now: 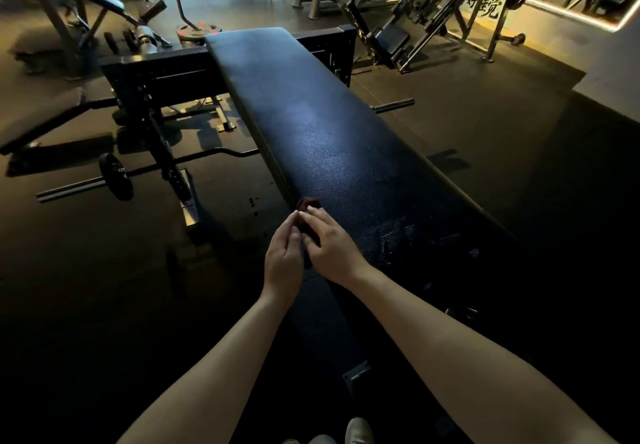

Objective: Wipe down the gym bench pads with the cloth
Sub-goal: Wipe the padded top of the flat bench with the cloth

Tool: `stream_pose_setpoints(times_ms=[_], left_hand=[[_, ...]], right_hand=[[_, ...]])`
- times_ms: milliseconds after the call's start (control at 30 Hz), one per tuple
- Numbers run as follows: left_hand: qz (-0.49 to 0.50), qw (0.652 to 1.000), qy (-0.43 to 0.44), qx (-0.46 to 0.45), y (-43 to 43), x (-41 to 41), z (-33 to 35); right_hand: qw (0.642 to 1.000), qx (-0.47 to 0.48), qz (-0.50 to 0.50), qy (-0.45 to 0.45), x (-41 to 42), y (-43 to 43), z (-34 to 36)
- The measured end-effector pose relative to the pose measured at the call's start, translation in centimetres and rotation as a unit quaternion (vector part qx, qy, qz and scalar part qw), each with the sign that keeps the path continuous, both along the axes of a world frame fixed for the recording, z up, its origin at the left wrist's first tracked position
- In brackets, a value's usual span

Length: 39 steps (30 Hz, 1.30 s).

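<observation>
a gym: padded bench (332, 138), barbell (114, 177), weight machines (433, 3).

Dim gym, wide-angle view.
Warm strip light (571, 14) glows far right of the bench pad (329, 114); cool sheen on its middle; floor (104, 305) by its near end sinks to black; frame edges bow; blur far left of it.

Dim gym with a dark floor (485, 125), a barbell (114, 175) lying left, weight machines (415, 10) behind, and a glowing wall strip (568, 10).
</observation>
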<state>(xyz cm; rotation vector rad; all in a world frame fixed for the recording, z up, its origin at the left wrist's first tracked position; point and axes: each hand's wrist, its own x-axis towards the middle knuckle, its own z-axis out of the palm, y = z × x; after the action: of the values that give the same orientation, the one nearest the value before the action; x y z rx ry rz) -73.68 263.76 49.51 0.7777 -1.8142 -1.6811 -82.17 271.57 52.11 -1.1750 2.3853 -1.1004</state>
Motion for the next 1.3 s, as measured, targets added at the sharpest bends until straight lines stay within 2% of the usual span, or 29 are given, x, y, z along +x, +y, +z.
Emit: stream_pose_setpoints(times_ms=[100, 167, 267, 467, 667, 833, 967, 1133, 1200, 1300], left_hand=[[-0.023, 1.0, -0.012, -0.003, -0.5, -1.5, -1.1], [-0.043, 0.995, -0.06, -0.069, -0.2, -1.9, -0.6], [-0.069, 0.974, -0.119, -0.181, 0.0, -2.6, -0.1], [-0.065, 0.956, -0.082, -0.275, -2.3, -3.8, -0.2], [0.036, 0.976, -0.1, -0.193, -6.6, -6.3, -0.5], [0.004, 0.986, -0.093, -0.138, -5.9, -7.5, -2.0], [-0.006, 0.986, -0.031, -0.162, -3.7, -5.0, -3.3], [-0.031, 0.985, 0.004, -0.168, -0.9, -1.7, -4.0], [-0.011, 0.984, -0.011, -0.179, -1.9, -2.2, -3.9], [0.013, 0.991, -0.066, -0.119, -3.2, -4.1, -2.4]], right_hand=[[0.997, -0.069, -0.026, -0.033, 0.1, 1.6, 0.6], [0.99, -0.101, -0.095, 0.009, 0.0, 2.7, 0.1], [0.987, -0.083, -0.135, 0.036, 0.2, 2.7, -1.0], [0.985, -0.087, -0.146, 0.041, -0.3, 0.5, -0.3], [0.99, -0.032, -0.112, 0.075, -1.4, -2.2, -0.7], [0.985, -0.057, -0.146, 0.069, -2.0, -3.3, -1.1], [0.981, -0.079, -0.16, 0.076, -1.9, -2.6, -1.1], [0.982, -0.046, -0.154, 0.096, -0.4, -0.4, -1.2], [0.981, -0.03, -0.153, 0.118, 0.1, 0.9, -1.4], [0.98, -0.015, -0.143, 0.14, 0.2, 1.3, -1.6]])
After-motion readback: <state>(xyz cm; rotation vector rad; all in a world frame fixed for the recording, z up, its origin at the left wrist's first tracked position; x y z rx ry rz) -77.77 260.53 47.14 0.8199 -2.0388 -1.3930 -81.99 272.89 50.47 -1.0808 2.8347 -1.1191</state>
